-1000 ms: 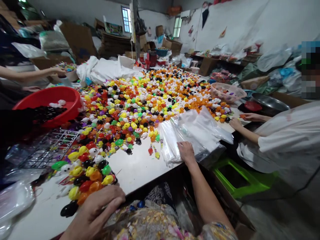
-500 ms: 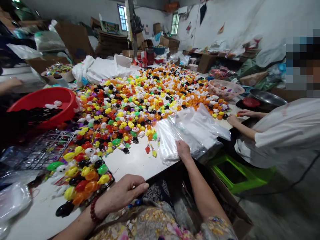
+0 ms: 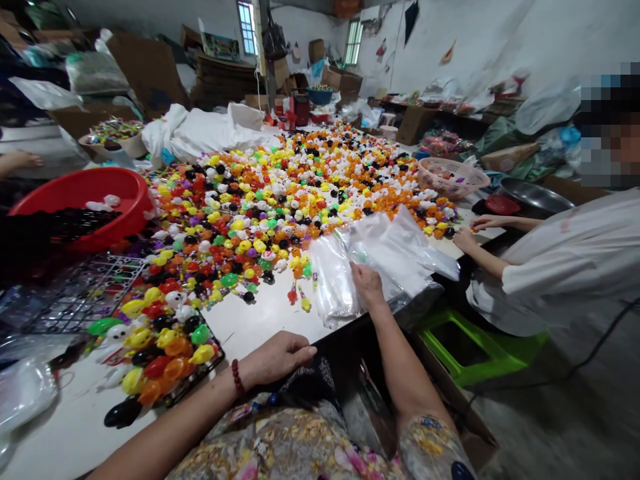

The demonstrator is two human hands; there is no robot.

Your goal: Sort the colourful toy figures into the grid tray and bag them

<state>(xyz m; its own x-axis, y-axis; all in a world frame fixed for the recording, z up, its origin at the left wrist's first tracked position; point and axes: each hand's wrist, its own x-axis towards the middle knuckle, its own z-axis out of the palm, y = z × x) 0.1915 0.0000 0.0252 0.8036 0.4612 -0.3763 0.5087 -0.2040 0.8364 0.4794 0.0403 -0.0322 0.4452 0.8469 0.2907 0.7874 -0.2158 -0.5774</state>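
Clear, flat plastic bags [image 3: 330,283] lie by the near edge of the white bench [image 3: 265,319]; the right hand [image 3: 369,287] touches them, fingers curled, grip unclear. The left hand [image 3: 280,358], loosely bent, hold hidden, has shifted from the multicoloured rounded plastic figures [image 3: 156,366] nearer the bags.

A white table [image 3: 270,312] carries a broad, spread-out heap of small plastic toys [image 3: 280,193] in orange, yellow, white, black, red and green. Clear plastic bags [image 3: 333,283] lie flat at its near edge, just beside the heap. Nearer the left, larger toy heads stand packed in a black grid rack [image 3: 219,359], with more clear wrapping [image 3: 25,393] beyond. A white cloth [image 3: 200,137] lies bunched along the far left side.
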